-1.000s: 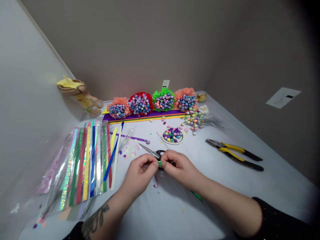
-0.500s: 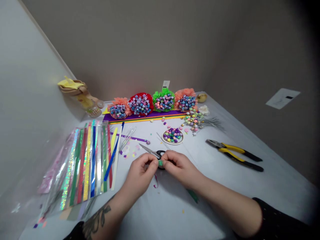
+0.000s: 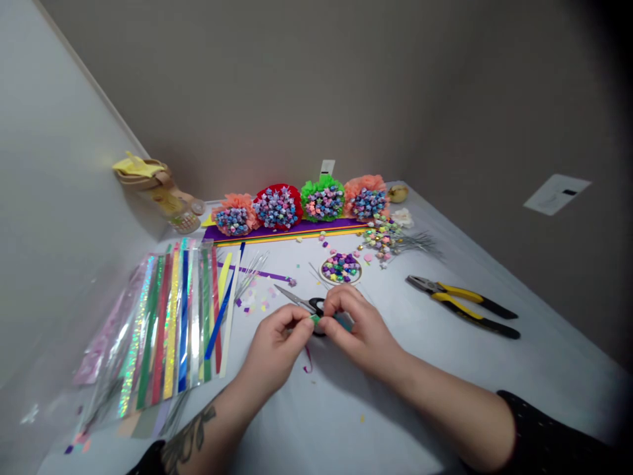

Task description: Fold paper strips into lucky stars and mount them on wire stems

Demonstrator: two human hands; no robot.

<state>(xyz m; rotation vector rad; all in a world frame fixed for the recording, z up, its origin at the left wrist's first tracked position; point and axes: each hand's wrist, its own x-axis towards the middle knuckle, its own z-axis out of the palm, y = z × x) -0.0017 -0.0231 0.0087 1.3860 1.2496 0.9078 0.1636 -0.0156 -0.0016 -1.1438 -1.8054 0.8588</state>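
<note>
Between the fingertips of both hands is a green paper strip (image 3: 315, 319), folded small at the pinched end; the rest is mostly hidden by the fingers. My left hand (image 3: 281, 342) pinches it from the left with thumb and index finger. My right hand (image 3: 360, 330) grips it from the right, its index finger raised and bent. Black-handled scissors (image 3: 297, 299) lie open on the table just behind the hands, their handles partly covered. Beyond them, a round dish (image 3: 341, 268) holds many small folded paper stars.
Packs of coloured paper strips (image 3: 168, 323) lie on the left. Yellow-and-black pliers (image 3: 465, 303) rest on the right. Along the back stand several star bouquets (image 3: 324, 200) in crepe paper. Wired stars (image 3: 383, 234) lie right of them, and paper scraps (image 3: 254, 297) are scattered left of the scissors.
My right index finger has lifted and bent away from the strip. The green tail that showed under my right wrist is out of sight there. My left hand has barely moved.
</note>
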